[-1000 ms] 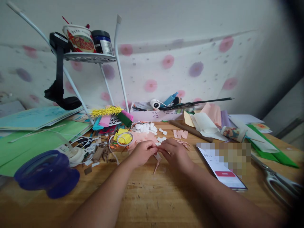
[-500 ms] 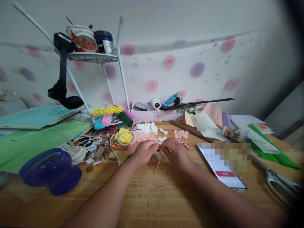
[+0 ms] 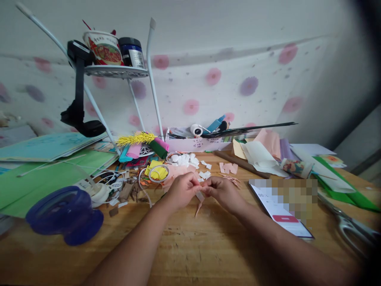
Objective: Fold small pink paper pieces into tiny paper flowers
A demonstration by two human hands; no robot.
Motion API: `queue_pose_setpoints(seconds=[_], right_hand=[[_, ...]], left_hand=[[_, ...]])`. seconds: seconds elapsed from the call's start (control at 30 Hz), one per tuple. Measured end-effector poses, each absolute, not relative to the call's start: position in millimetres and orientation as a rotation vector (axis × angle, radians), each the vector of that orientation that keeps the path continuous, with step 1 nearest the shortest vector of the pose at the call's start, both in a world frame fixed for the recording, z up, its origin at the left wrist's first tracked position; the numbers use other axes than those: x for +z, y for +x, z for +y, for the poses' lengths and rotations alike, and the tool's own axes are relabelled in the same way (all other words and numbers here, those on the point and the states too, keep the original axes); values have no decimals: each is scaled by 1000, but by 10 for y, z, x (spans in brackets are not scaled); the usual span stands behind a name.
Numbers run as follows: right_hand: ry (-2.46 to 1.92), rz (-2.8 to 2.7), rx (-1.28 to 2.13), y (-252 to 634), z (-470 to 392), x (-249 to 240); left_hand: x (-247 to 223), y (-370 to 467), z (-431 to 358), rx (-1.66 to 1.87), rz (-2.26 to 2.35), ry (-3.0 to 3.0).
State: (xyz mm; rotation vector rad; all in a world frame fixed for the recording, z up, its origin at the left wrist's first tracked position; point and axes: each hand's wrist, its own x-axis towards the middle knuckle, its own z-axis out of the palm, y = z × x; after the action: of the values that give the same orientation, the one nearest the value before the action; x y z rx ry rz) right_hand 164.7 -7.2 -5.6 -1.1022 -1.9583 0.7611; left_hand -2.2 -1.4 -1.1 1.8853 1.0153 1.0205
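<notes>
Paper strip (image 3: 199,196) hangs between the hands at the middle of my head view, pale at the top and narrowing to a twisted pink tail that points down over the wooden tabletop (image 3: 186,252). From my remote seat I read the left hand (image 3: 183,192) as pinching its upper end between thumb and forefinger, and the right hand (image 3: 223,193) as closed on the same end from the other side. The two sets of fingertips meet there, so exactly where each grips is too small for me to tell.

What I notice has changed over the last half second is the right hand: its arched knuckles have sunk and its fingers now lie flatter, pointing at the left ones. The left hand has barely shifted, and the tail hangs much as before. I take that as a fresh hold in the same fine fingertip work, with the piece kept in place.

Just beyond the fingertips I see white paper bits (image 3: 204,174), flat pink paper pieces (image 3: 228,168) and a bunch of thin twisted pink strips (image 3: 232,180). A phone (image 3: 275,208) lies near the right forearm, with metal scissors (image 3: 347,224) farther right.
</notes>
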Motion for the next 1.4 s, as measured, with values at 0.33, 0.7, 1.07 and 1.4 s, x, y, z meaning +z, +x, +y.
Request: queue_pose_setpoints(seconds=[0.33,0.7,1.07,1.4], right_hand=[[-898,-2170,144,1687,-109,-21],[-1071,-1907,742,1632,-60,-34],[-852,-2152,74,1666,-120,-1],[-1034,-2042,436,1657,-115,48]], left_hand=[[15,-64,15,822,1092,2175],[63,-15,-41,966,1282,2401],[36,-13,-2,841,973,1841],[-26,-36,18,1021,1043,1988]])
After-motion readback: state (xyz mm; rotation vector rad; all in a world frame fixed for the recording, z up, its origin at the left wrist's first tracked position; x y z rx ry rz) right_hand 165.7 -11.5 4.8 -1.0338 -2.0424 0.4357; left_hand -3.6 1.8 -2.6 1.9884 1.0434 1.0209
